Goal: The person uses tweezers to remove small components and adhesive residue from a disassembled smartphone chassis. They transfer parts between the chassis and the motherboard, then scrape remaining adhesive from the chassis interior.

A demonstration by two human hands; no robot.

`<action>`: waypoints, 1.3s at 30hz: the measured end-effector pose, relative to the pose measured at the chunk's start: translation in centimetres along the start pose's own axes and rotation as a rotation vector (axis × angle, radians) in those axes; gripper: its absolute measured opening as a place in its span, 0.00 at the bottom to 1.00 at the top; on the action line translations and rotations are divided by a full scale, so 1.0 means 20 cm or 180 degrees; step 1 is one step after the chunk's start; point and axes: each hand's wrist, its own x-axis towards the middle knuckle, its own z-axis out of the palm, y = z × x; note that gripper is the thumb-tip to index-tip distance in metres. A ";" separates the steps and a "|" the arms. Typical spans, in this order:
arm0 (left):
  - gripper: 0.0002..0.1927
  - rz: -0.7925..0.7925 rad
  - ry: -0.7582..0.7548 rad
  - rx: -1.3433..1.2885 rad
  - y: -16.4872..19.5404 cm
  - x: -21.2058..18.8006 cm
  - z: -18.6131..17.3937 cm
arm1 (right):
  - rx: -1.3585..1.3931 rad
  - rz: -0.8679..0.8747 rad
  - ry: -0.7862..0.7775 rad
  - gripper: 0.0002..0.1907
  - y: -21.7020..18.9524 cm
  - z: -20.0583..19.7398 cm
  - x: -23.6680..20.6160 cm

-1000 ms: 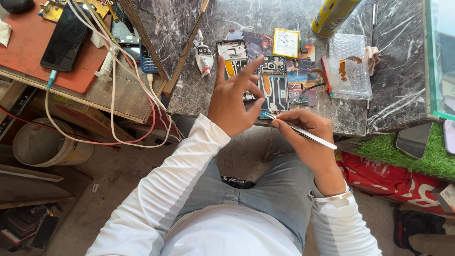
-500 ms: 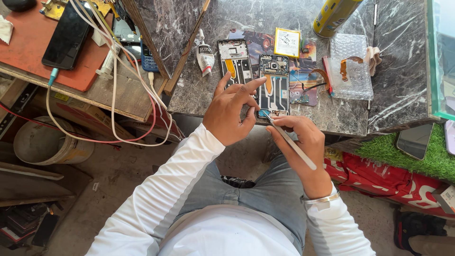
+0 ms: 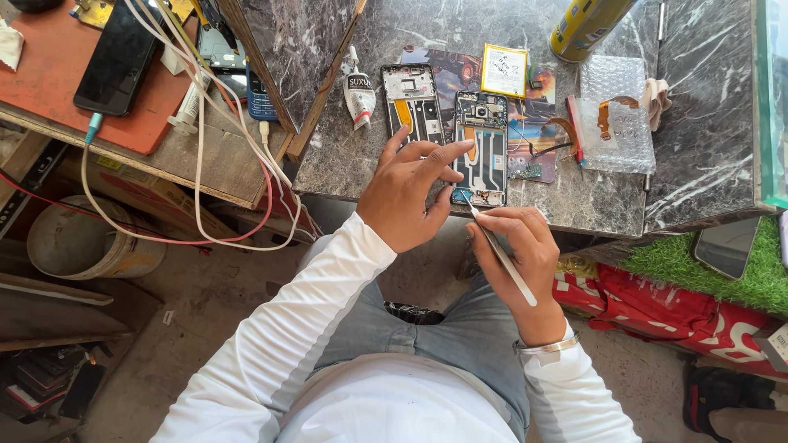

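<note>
An opened phone body (image 3: 482, 152), its circuit boards and flat cables bare, lies on the dark marble table (image 3: 353, 152). My left hand (image 3: 408, 193) rests on its left edge, forefinger stretched across it, pinning it down. My right hand (image 3: 515, 250) grips metal tweezers (image 3: 495, 244) like a pen. The tweezer tip touches the phone's lower end. A second phone frame (image 3: 413, 100) lies just to the left, apart from both hands.
A glue tube (image 3: 359, 90), yellow battery (image 3: 504, 70), yellow spray can (image 3: 584, 26), bubble wrap (image 3: 616, 115) and loose parts share the table. At left, an orange-topped bench (image 3: 49, 82) holds a black phone (image 3: 117, 57), a keypad phone (image 3: 261, 97) and white cables (image 3: 197, 164).
Both hands have shifted toward the phone's lower end. The left fingers came down from spread to flat on the phone, and the tweezers swung from level to steep.
</note>
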 end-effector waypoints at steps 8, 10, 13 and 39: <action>0.32 -0.0035 -0.0002 0.0012 0.01 0.00 0.00 | -0.0166 -0.0114 0.0046 0.12 0.01 0.03 -0.03; 0.32 -0.0055 -0.0012 0.0007 0.01 -0.01 0.00 | -0.0154 -0.0136 0.0091 0.12 0.01 0.04 -0.04; 0.33 -0.0061 -0.0036 0.0027 0.01 -0.01 0.00 | -0.0161 -0.0127 0.0123 0.12 0.02 0.05 -0.06; 0.32 -0.0050 -0.0049 -0.0073 0.00 -0.01 -0.01 | 0.0532 0.0387 0.1200 0.08 0.08 0.18 -0.18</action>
